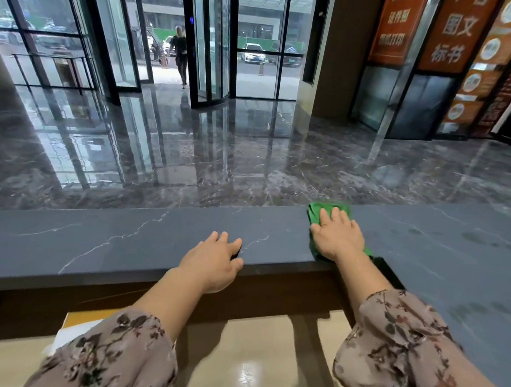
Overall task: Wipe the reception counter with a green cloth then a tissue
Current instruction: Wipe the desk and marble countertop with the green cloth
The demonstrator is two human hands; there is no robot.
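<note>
1. Fingers [324, 218] of right hand [336, 238] flat, spread on folded green cloth [315, 213] at dark grey veined stone counter [125, 245] far edge.
2. Left hand [214, 262] relaxed, bracing nearby.
3. Press evenly; overlap strokes.

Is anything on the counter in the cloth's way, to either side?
To the left, only the left hand rests on the near edge of the counter, in the path of the cloth. To the right, nothing visible stands on the counter. The right hand lies flat on the cloth.
</note>
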